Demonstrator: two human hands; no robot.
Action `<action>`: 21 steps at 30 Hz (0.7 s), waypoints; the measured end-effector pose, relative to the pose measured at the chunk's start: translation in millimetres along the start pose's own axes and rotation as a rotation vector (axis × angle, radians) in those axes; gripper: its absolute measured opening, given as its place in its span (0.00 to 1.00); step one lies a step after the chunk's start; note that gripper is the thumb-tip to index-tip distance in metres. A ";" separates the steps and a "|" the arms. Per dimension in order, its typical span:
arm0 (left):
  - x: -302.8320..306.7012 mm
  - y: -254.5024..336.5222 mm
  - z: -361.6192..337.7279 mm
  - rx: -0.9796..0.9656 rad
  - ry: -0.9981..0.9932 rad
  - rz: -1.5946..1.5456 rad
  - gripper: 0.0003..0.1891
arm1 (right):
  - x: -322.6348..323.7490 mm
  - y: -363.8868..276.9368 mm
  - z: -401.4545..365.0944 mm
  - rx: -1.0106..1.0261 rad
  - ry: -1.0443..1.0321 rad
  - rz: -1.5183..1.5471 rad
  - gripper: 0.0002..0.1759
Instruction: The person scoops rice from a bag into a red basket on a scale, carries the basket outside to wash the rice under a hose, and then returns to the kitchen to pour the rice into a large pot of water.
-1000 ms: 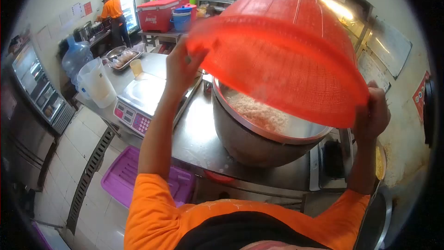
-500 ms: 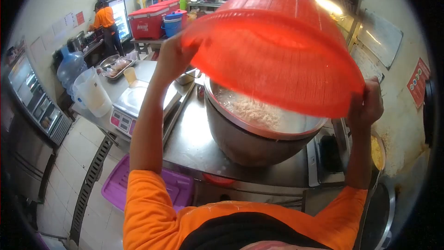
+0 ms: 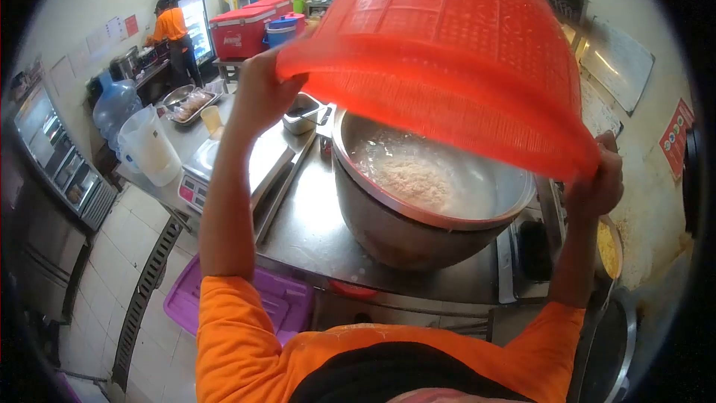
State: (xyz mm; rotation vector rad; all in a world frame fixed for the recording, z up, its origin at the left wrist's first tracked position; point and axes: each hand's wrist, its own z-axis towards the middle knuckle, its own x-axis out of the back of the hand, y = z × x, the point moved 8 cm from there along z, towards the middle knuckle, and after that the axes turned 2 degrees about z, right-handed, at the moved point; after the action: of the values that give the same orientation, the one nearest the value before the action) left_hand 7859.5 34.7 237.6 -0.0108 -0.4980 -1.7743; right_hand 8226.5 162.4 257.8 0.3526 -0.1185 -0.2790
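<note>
A large red plastic basket (image 3: 455, 37) is tipped, mouth down, above a big metal pot (image 3: 406, 235). My left hand (image 3: 272, 89) grips its rim on the left, and my right hand (image 3: 597, 175) grips the rim on the right. Inside the pot lies a pale, grainy heap (image 3: 414, 183) that looks like rice, with loose grains stuck on the inner wall. The basket hides the pot's far right side. The pot stands on a steel table (image 3: 298, 205).
Left of the pot are a scale (image 3: 195, 186), a clear plastic jug (image 3: 149, 149) and a small steel container (image 3: 300, 116). A purple lid (image 3: 283, 310) sits low beside the table. A yellow-filled pan (image 3: 609, 250) is at right. Another person (image 3: 171, 33) in orange stands far back.
The basket has tilted and shifted, showing more of its outside and uncovering more of the pot's inside. My left hand has moved slightly left, and my right hand slightly lower.
</note>
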 end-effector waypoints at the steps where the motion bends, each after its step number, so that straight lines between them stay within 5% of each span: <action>1: 1.6 -2.2 -4.5 0.022 -0.143 0.018 0.12 | -0.4 2.1 0.2 -0.063 -0.047 0.055 0.21; 3: -2.4 -2.8 -9.3 0.057 -0.297 0.031 0.13 | 6.0 5.6 6.2 -0.114 -0.080 0.049 0.22; 6: 5.3 17.0 2.7 -0.067 -0.055 0.040 0.13 | 10.0 7.7 4.3 -0.103 -0.043 -0.060 0.23; 9: 5.0 10.8 -0.7 -0.027 -0.019 0.059 0.12 | 15.9 1.1 -0.2 -0.033 0.032 -0.148 0.23; 13: -5.4 -9.7 -15.9 0.063 -0.313 0.039 0.10 | 14.9 15.3 -1.3 -0.203 -0.109 -0.031 0.23; 15: -9.2 -8.9 -18.4 0.001 -0.333 -0.015 0.15 | 16.4 12.6 7.2 -0.119 -0.124 -0.216 0.23; 17: 2.7 -1.3 -12.0 -0.004 -0.118 0.056 0.24 | 24.2 36.5 6.9 -0.244 -0.130 -0.408 0.21; 21: 42.7 15.0 -28.0 0.025 -0.103 -0.146 0.39 | 23.1 -1.1 60.1 -0.148 0.002 -0.205 0.16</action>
State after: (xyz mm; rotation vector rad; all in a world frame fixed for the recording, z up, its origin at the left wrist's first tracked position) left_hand 7869.1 -16.8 228.4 -0.0492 -0.6085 -1.9171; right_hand 8238.4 135.3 315.0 0.2176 -0.0592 -0.4879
